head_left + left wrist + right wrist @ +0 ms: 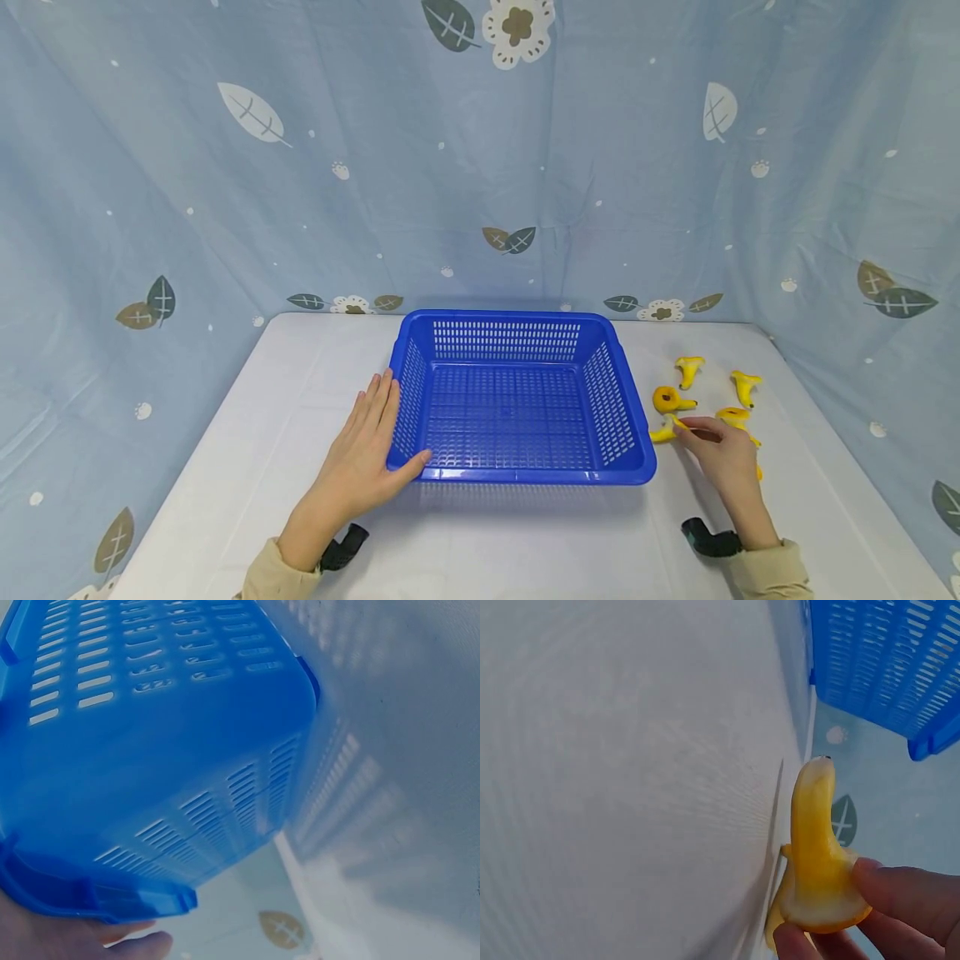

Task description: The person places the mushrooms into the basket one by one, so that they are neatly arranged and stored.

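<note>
Though pale-tipped, a curved, flared yellow piece [815,847].

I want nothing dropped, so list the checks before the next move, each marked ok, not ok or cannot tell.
1. Right hand pinches a yellow piece: ok.
2. Grip firm enough: cannot tell; pressure doesn't show.
3. Held piece above the opening of the blue basket: not ok, it's to the right.
4. Basket opening faces up: ok.
5. Left hand touches the basket's left side: ok.
6. Other yellow pieces well away from right hand: not ok, some lie close.
</note>
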Demonstrator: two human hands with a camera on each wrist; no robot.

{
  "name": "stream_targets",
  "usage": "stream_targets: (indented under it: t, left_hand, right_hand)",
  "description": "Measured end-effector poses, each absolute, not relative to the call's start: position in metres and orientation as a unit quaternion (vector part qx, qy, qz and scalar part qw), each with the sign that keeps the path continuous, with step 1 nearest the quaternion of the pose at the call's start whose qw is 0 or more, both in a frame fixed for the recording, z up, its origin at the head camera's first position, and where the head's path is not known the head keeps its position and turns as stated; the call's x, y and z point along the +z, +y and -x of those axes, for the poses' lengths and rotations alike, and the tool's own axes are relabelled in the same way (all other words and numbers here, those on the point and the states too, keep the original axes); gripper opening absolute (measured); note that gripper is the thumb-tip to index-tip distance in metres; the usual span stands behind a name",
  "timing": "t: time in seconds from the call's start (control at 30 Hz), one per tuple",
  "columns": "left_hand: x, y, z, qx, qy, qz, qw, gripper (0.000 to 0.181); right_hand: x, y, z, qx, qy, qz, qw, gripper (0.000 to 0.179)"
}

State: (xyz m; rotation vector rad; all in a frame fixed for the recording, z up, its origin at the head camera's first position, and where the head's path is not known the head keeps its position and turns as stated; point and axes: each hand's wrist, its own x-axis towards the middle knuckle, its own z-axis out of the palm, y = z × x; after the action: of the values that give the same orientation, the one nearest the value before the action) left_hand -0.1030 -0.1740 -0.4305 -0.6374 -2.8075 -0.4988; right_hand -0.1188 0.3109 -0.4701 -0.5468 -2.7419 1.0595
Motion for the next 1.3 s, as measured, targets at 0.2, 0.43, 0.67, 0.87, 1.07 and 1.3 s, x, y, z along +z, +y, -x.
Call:
stream_targets:
  t: [0.2,0.43,0.67,0.87,1.07,1.3]
  left_hand:
    - [-0.43,-0.174,0.104,-0.171,-0.954,0.219,0.111,0.1]
    - [-0.43,-0.175,0.104,-0.17,-0.955,0.218,0.11,0.101]
    - [-0.43,-0.175,0.105,-0.169,-0.955,0.218,0.111,0.101]
    - [-0.431,-0.175,0.105,-0.169,-0.954,0.219,0.115,0.1]
    - [-0.432,-0.175,0.105,-0.167,-0.953,0.222,0.122,0.1]
    - [-0.43,-0.175,0.105,-0.16,-0.954,0.222,0.123,0.1]
  right_hand:
    - [-0.463,0.311,0.116,0.351,-0.919,0.157,0.09,0.031]
    - [-0.455,0.313,0.114,0.356,-0.921,0.114,0.112,0.03]
    - [-0.448,0.317,0.115,0.375,-0.913,0.086,0.133,0.029]
    - [-0.436,0.317,0.115,0.416,-0.897,0.085,0.119,0.031]
    - [-0.421,0.313,0.114,0.441,-0.885,0.092,0.12,0.034]
    - [-0.406,0.309,0.114,0.462,-0.873,0.08,0.134,0.036]
